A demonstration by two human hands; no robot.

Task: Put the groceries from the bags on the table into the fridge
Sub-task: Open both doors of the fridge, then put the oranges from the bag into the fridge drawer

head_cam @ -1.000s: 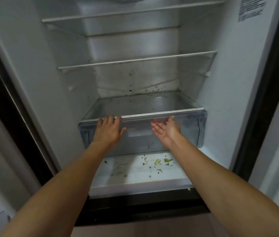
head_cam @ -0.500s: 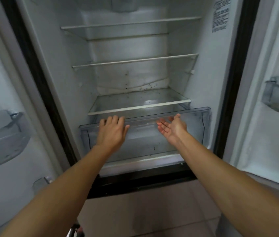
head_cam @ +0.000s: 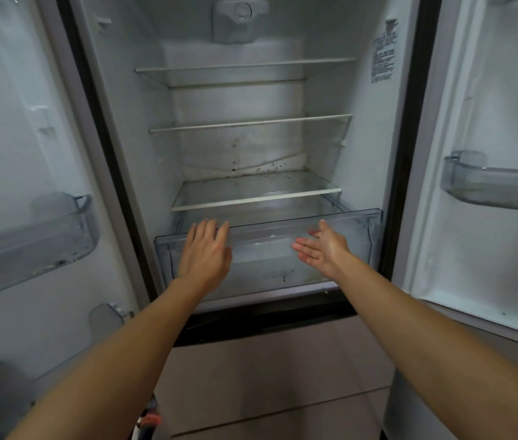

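Observation:
The fridge [head_cam: 130, 128] stands open in front of me with both doors swung wide. Its three glass shelves [head_cam: 251, 198] hold nothing. At the bottom sits a clear plastic crisper drawer [head_cam: 359, 236], with nothing visible in it. My left hand [head_cam: 205, 252] lies flat, palm down, against the drawer's front near its top rim, fingers straight. My right hand [head_cam: 322, 249] hovers in front of the drawer's right half, palm turned inward, fingers straight, holding nothing. No groceries or bags are in sight.
The left door carries a clear bin [head_cam: 29, 236] and smaller bins below it. The right door has a clear bin [head_cam: 492, 182]. Dark specks dot the back wall. Tiled floor [head_cam: 283, 376] lies below the fridge.
The view has pulled back and lifted, bringing both doors and the top of the fridge into sight. The drawer front now stands out beyond the shelf above. Both hands stay open at the drawer.

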